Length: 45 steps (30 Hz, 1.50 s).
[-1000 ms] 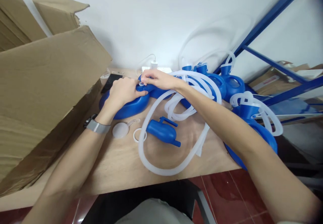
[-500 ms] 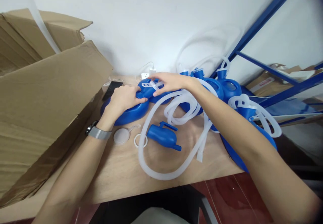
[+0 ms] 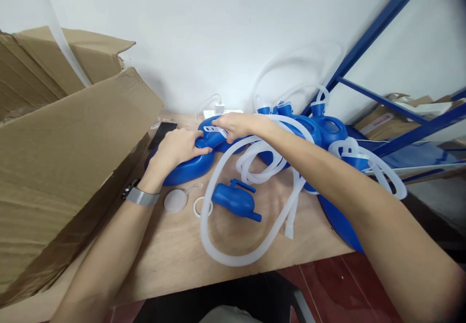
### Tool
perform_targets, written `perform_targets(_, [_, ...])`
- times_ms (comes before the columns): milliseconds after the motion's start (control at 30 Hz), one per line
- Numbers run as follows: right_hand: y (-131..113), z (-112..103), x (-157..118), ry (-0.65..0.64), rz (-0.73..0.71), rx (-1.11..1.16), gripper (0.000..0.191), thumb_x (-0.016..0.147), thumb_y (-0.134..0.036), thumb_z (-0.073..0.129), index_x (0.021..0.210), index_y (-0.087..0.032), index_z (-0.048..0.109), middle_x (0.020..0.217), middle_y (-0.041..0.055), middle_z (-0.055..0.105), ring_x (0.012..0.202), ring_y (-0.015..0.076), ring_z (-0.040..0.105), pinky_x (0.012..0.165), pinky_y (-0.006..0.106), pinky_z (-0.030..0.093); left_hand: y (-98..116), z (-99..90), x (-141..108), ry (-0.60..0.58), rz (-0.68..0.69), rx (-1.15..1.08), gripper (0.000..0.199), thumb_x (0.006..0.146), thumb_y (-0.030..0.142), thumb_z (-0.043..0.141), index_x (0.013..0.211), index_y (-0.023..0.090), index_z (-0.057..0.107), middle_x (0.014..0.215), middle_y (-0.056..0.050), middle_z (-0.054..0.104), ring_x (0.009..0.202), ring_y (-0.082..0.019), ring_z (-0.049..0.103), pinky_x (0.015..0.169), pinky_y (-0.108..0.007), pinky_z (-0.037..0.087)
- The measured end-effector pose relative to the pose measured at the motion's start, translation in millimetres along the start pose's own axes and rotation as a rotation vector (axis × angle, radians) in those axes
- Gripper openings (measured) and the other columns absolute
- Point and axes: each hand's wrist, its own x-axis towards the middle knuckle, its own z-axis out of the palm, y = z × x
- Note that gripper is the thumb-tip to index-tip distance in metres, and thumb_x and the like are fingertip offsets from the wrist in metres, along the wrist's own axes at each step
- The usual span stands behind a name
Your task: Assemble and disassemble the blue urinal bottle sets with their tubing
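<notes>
A large blue plastic bottle (image 3: pixel 189 169) lies on its side at the left, its neck pointing to the back right. Over its top, near the neck, my left hand (image 3: pixel 178 149) is closed. My right hand (image 3: pixel 232 125) pinches the white cap (image 3: pixel 222 132) with its holed strap at the bottle's mouth. In front lie a small blue spouted piece (image 3: pixel 235 199), a white ring (image 3: pixel 198 207) and a clear round lid (image 3: pixel 175 200). A long translucent hose (image 3: pixel 233 260) loops around the spouted piece, and its coil lies behind.
An open cardboard box (image 3: pixel 73 143) stands at the left, with a black phone (image 3: pixel 162 134) beside it. More blue bottles (image 3: pixel 333 131) with hoses stand at the right, by a blue metal rack (image 3: pixel 382 101). A power strip (image 3: pixel 209 114) sits by the wall.
My right hand has closed in on the white cap and pressed lower against the bottle's mouth. My left hand keeps its hold. The view has shifted slightly.
</notes>
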Motion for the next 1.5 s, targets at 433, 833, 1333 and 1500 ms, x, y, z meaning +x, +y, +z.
perform_targets(433, [-11,-31,-9,-0.126,-0.107,-0.231,0.055,0.081,-0.021,0.086,0.133,-0.020,0.067,0.124,0.0100,0.078,0.104,0.0290,0.073,0.079,0.034,0.048,-3,-0.2,-2,-0.017,0.009,-0.008,0.071,0.090,0.077,0.061,0.144,0.032,0.069,0.123,-0.013,0.081,0.113,-0.046,0.075,0.091,-0.049,0.057])
perform_targets(833, [42,-4,-75,0.101,0.192,0.035,0.070,0.086,-0.063,0.080,0.139,-0.020,0.063,0.132,0.0174,0.075,0.107,0.0361,0.073,0.082,0.039,0.049,-7,3.1,0,-0.018,0.007,-0.023,0.073,0.089,0.081,0.057,0.143,0.034,0.068,0.127,-0.012,0.080,0.113,-0.044,0.076,0.092,-0.047,0.057])
perform_targets(1333, [22,2,-71,0.180,0.105,0.140,0.093,0.097,-0.044,0.065,0.175,-0.022,0.020,0.167,0.0211,0.046,0.147,0.0438,0.050,0.119,0.060,0.042,-5,-0.2,-1,-0.034,-0.013,-0.041,0.071,0.088,0.080,0.058,0.141,0.034,0.069,0.133,-0.011,0.079,0.118,-0.043,0.074,0.093,-0.046,0.057])
perform_targets(1500, [0,-6,-62,0.286,0.038,0.063,0.077,0.087,-0.013,0.064,0.162,-0.025,0.048,0.157,0.0168,0.055,0.142,0.0393,0.050,0.115,0.055,0.044,-3,-2.9,-2,-0.037,-0.012,-0.053,0.069,0.089,0.076,0.061,0.142,0.033,0.069,0.132,-0.010,0.079,0.118,-0.043,0.074,0.095,-0.047,0.056])
